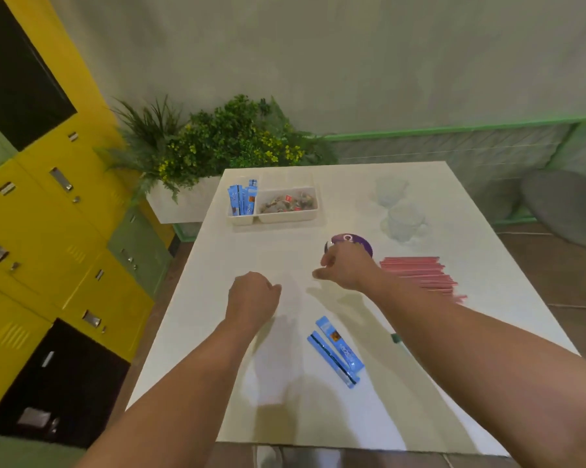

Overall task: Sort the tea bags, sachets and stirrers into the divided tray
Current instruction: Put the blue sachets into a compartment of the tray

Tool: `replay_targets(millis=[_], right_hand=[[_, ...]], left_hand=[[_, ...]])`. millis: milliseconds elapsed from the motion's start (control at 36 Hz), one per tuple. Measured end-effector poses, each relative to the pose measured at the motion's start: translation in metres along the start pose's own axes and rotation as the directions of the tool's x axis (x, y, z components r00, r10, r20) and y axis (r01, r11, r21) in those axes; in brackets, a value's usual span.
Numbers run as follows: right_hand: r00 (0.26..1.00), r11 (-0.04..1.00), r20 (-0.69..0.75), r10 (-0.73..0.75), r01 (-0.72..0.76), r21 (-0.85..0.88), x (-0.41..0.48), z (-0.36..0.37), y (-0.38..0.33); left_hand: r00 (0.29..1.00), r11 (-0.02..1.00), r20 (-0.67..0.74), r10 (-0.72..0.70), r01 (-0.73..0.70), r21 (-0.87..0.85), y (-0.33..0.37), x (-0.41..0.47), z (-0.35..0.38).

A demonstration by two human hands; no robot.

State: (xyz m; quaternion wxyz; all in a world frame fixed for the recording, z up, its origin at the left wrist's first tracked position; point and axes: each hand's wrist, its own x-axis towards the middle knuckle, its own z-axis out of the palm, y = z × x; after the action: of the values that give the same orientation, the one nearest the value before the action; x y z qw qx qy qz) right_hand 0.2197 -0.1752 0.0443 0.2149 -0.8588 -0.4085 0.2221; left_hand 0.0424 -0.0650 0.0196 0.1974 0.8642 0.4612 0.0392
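Finding: the sort is partly done. The tray (pixel 286 218) stands at the far left of the desk (pixel 470 211). Its narrow left compartment holds several blue sachets (pixel 241 199) standing on end, and the wider compartment beside it holds the tea bags (pixel 286 202).

Outstanding:
- Two loose sachets (pixel 337 351) lie side by side on the near part of the desk, well apart from the tray.
- The pink stirrers (pixel 416 271) lie in a heap at the right. None can be seen in the tray, so that class appears not yet begun.

Your left hand (pixel 254 292) hangs over the desk in a fist, with nothing visible in it. Your right hand (pixel 347 268) is curled just in front of a purple round object (pixel 352 239), and I cannot tell whether it grips anything.

Judgement: tea bags look complete, sachets nearly so, and stirrers are the bulk of the remaining work
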Motion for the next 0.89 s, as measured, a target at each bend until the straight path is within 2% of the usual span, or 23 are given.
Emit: replay_targets(millis=[222,417,639,889], right_hand=[[0.998,0.998,0.061,0.013,-0.009,-0.067,-0.044,0.03,0.028],[0.994,0.991,0.051,0.1,-0.096,-0.091,-0.068,0.057,0.048],[0.985,0.972,0.027,0.173,-0.166,-0.167,-0.079,0.079,0.057],[0.974,0.953,0.068,0.218,-0.197,-0.231,-0.084,0.078,0.05]], left_hand=[[0.996,0.997,0.085,-0.015,0.009,0.08,0.013,-0.065,0.058],[0.99,0.996,0.114,-0.078,0.083,-0.038,0.032,-0.092,0.081],[0.985,0.986,0.114,-0.13,0.14,-0.086,0.05,-0.104,0.091],[0.95,0.943,0.136,-0.282,0.3,-0.142,0.055,-0.106,0.086]])
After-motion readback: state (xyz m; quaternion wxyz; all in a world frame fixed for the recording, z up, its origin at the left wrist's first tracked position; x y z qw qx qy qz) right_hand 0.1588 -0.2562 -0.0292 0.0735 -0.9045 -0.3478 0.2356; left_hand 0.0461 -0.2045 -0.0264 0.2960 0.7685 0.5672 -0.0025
